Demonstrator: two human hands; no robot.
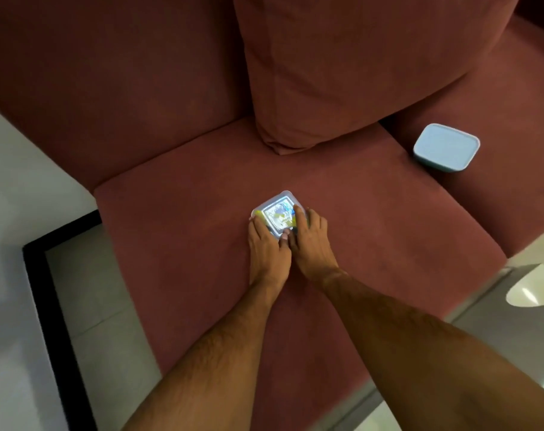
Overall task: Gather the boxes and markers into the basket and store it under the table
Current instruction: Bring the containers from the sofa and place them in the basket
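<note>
A small clear plastic box (276, 214) with colourful contents lies on the middle seat cushion of a dark red sofa (177, 219). My left hand (266, 247) grips its left side, and my right hand (311, 241) grips its right side with fingers curled over the edge; both thumbs meet at its near edge. A second box, pale blue with a lid (446, 147), sits on the right seat cushion, well away from both hands. No basket or markers are in view.
A large red back cushion (342, 66) leans behind the boxes. A black-framed glass table edge (39, 293) lies at the lower left over pale floor tiles. A glass surface with a white bowl-like object (532, 290) is at the right.
</note>
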